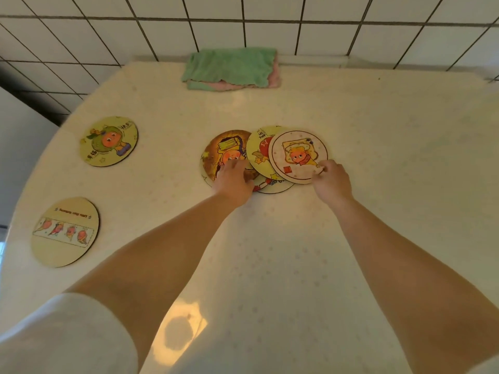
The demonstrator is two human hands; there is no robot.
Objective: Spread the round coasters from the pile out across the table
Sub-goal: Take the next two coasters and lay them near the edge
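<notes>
A loose pile of round picture coasters lies mid-table. Its top right one, a pale toast coaster (297,155), overlaps a yellow coaster (258,151). A brown coaster (225,151) sits on the left, with more coaster edges showing below. My right hand (332,182) pinches the near rim of the toast coaster. My left hand (233,182) rests fingers-down on the brown coaster's near part. Two coasters lie apart at the left: a green-character one (108,141) and a carrot-strip one (64,232).
A folded green and pink cloth (232,68) lies at the back edge of the cream table (378,130), against the white tiled wall. The table's rounded left edge runs close to the two separate coasters.
</notes>
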